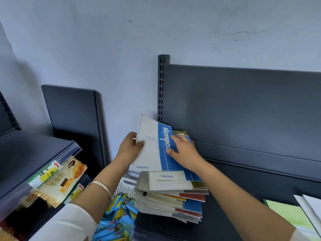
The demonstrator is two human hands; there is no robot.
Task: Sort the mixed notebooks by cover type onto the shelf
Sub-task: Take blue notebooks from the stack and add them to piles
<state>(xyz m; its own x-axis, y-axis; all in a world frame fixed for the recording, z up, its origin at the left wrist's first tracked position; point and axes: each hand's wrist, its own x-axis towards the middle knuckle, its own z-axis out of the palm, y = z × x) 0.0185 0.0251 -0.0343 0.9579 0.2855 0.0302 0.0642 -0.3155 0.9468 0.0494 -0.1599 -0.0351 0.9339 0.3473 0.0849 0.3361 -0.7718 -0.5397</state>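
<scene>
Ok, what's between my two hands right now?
A blue-and-white paper notebook: left hand holds its white edge, right hand touches its blue band. Head view.

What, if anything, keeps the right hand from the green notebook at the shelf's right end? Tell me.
Likely yes, it can reach: nothing blocks it. The right hand only rests on the blue-and-white notebook, which the left hand grips; bare shelf lies between it and the green notebook.

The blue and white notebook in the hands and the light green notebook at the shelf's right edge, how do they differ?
The blue and white notebook is tilted up over the pile of notebooks; the light green notebook lies flat on the dark shelf. The left hand grips the first and the right hand rests on it; no hand touches the second. Both look thin and soft-covered.
</scene>
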